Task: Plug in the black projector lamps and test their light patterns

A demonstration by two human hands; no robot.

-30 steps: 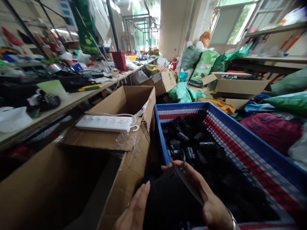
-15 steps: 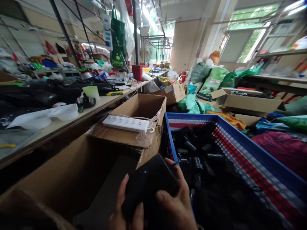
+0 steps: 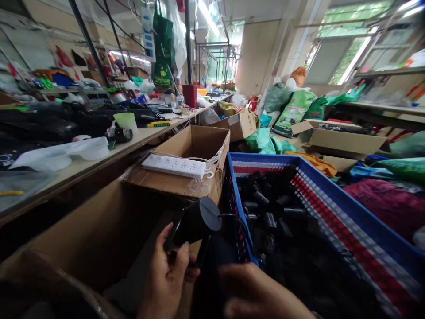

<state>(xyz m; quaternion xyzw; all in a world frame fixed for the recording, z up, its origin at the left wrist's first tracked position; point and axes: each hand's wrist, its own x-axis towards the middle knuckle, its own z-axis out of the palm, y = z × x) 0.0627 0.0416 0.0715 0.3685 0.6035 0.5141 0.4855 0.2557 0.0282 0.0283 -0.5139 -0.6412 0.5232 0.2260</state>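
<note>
My left hand [image 3: 169, 274] is closed around a black cylindrical device [image 3: 199, 219] above the edge of the open carton. Its flat round end faces up and to the right, and a thin black cable [image 3: 232, 215] runs from it over the rim of the blue basket. Motion smears my right hand [image 3: 252, 283], which is apart from the device, low and to its right; whether it holds anything cannot be made out. Inside the blue plastic basket [image 3: 352, 217] lie many black parts [image 3: 270, 221], some of them shiny and cylindrical.
A large open carton [image 3: 83, 235] stands on the left. Behind it, a white power strip [image 3: 174, 166] rests on a flap of another carton [image 3: 209, 137]. A cluttered workbench [image 3: 133, 144] runs along the left. Bags [image 3: 295, 110] and another open box [image 3: 345, 141] are farther back right.
My right hand has let go of the black device and moved slightly right and down. The device has turned in my left hand, so its round end and cable now show.
</note>
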